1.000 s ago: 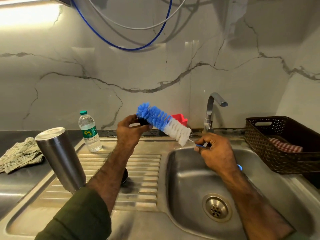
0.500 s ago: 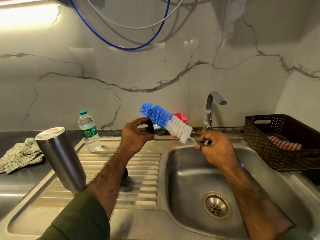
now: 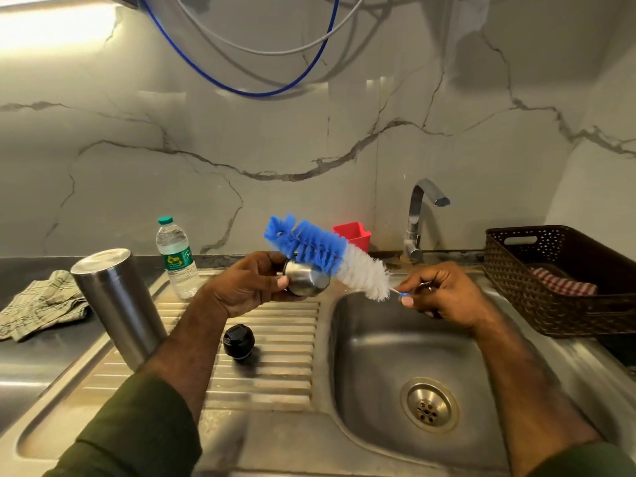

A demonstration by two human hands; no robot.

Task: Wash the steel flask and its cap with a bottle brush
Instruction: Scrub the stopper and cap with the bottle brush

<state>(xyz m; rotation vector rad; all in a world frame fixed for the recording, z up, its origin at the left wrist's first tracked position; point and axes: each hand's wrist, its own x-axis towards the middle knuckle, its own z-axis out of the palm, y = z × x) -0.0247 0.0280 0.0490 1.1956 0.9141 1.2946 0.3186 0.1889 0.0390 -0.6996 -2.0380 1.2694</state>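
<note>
The left hand (image 3: pixel 247 287) grips the steel cap (image 3: pixel 307 278) above the drainboard, while the right hand (image 3: pixel 444 294) pinches the thin handle of the brush (image 3: pixel 327 254), whose blue bristles press against the cap. Wet steel is likely slick, so a hard stroke could knock the cap loose into the sink (image 3: pixel 371 356); the long brush, held only at its tip, could twist or flick water. The flask (image 3: pixel 118 304) stands mouth-down on the ribbed drainboard, well left of the hands, and a stray elbow might topple it. Count: one flask, one steel cap, one black stopper (image 3: pixel 239 341), one brush, one water bottle (image 3: pixel 176 256), one cloth (image 3: pixel 38 304), one basket (image 3: pixel 564 284), one tap (image 3: pixel 418 218).
</note>
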